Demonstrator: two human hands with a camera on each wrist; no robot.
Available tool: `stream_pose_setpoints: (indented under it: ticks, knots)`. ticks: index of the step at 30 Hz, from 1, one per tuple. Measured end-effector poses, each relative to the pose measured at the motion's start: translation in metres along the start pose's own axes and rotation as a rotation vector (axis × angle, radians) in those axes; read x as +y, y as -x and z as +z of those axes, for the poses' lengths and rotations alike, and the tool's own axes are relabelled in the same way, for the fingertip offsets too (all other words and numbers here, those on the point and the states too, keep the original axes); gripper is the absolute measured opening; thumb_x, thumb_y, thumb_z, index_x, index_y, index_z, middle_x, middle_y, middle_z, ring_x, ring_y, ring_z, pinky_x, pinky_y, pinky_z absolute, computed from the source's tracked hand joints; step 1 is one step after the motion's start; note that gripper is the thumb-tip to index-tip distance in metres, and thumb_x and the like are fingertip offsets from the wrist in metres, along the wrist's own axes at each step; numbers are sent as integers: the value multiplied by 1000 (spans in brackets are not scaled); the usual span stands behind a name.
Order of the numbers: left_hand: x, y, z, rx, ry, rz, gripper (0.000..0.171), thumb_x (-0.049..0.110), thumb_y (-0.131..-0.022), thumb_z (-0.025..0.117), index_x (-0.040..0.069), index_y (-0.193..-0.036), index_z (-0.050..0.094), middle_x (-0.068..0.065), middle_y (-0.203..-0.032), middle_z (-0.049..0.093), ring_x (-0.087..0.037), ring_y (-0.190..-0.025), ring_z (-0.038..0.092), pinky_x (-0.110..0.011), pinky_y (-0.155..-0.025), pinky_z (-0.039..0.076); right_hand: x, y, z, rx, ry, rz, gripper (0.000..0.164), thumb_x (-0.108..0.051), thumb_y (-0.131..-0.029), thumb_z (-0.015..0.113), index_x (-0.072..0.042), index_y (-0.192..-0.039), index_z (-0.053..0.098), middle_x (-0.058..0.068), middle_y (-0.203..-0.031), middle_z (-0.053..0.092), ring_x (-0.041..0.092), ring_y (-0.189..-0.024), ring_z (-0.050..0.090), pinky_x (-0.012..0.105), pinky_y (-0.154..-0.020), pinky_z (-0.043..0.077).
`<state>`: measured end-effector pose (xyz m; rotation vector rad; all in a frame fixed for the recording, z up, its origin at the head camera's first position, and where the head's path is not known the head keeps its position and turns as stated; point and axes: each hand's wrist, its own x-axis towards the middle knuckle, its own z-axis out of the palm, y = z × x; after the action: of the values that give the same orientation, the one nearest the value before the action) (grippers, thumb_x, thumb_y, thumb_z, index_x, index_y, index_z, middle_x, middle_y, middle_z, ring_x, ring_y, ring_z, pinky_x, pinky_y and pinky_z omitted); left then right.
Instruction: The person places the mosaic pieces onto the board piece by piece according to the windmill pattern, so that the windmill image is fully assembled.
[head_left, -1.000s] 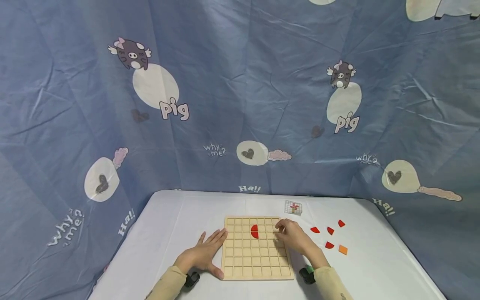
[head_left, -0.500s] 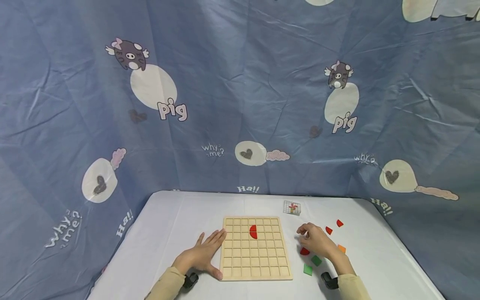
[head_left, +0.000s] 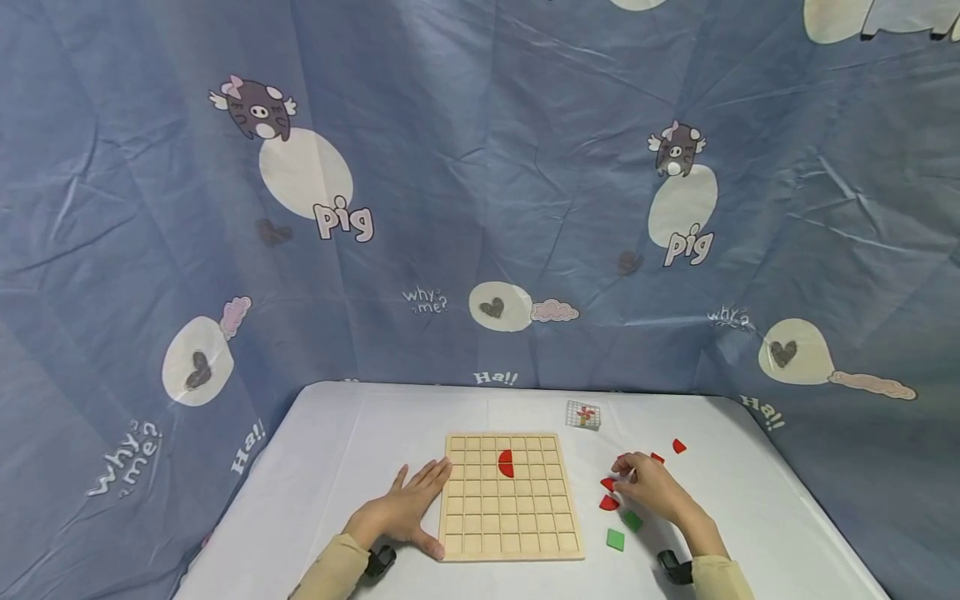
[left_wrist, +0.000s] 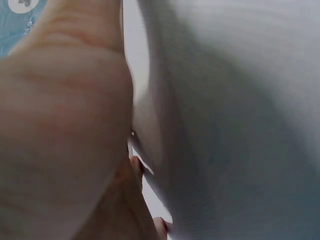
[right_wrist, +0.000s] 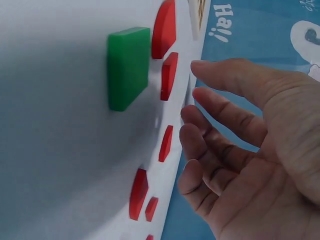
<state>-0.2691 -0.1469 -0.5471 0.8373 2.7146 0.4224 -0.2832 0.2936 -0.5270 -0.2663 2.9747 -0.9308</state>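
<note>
A wooden grid board (head_left: 510, 525) lies on the white table; two red quarter-round pieces (head_left: 506, 464) sit in it, together forming a half disc. My left hand (head_left: 405, 508) is spread along the board's left edge, fingertips and thumb touching it. To the right of the board, my right hand (head_left: 654, 485) hovers low over loose red pieces (head_left: 608, 502), its fingers bent. In the right wrist view, the thumb and fingers (right_wrist: 215, 75) stand apart with nothing between them, near several red pieces (right_wrist: 169, 76). The left wrist view shows mostly palm and table.
Two green square pieces (head_left: 615, 540) lie below the right hand, one beside the forearm. Another red piece (head_left: 679, 446) lies farther right. A small card with a pinwheel pattern (head_left: 583, 415) rests behind the board. A blue patterned cloth (head_left: 420, 350) hangs behind the table.
My right hand has moved from the board's right edge out to the right, over the loose pieces. Both green squares have come into view, while the orange square is now hidden. The left hand stays put.
</note>
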Motion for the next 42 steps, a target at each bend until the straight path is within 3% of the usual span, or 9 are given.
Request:
stream_pose_setpoints:
  ticks: [8, 23, 34, 42]
  knots:
    - [1, 0, -1, -3, 1, -1, 137, 71, -55, 73, 6, -155, 7, -12, -164, 6, -34, -150, 8, -67, -116, 4, 9, -5, 11, -40, -11, 25, 20, -10, -75, 80, -8, -90, 66, -2, -78, 59, 11, -72, 51, 23, -61, 45]
    - [0, 0, -1, 1, 6, 9, 136, 71, -56, 74, 5, -155, 7, -13, -163, 6, -35, -150, 8, -68, -115, 4, 5, -13, 17, -17, 33, 82, 17, -4, -76, 76, -9, -90, 68, -2, -80, 60, 11, -73, 51, 26, -64, 46]
    - [-1, 0, 0, -4, 11, 17, 136, 72, -56, 72, 5, -155, 7, -13, -163, 6, -35, -150, 9, -68, -115, 4, 3, -19, 17, 3, 51, -12, 23, 7, -77, 67, -13, -88, 72, -5, -84, 61, 11, -76, 50, 26, -68, 46]
    - [0, 0, -1, -7, 12, 3, 136, 70, -56, 73, 6, -155, 7, -13, -164, 6, -35, -150, 8, -67, -116, 4, 0, -19, 16, -4, 50, 18, 21, 5, -79, 69, -13, -89, 73, -4, -85, 62, 12, -77, 51, 28, -70, 48]
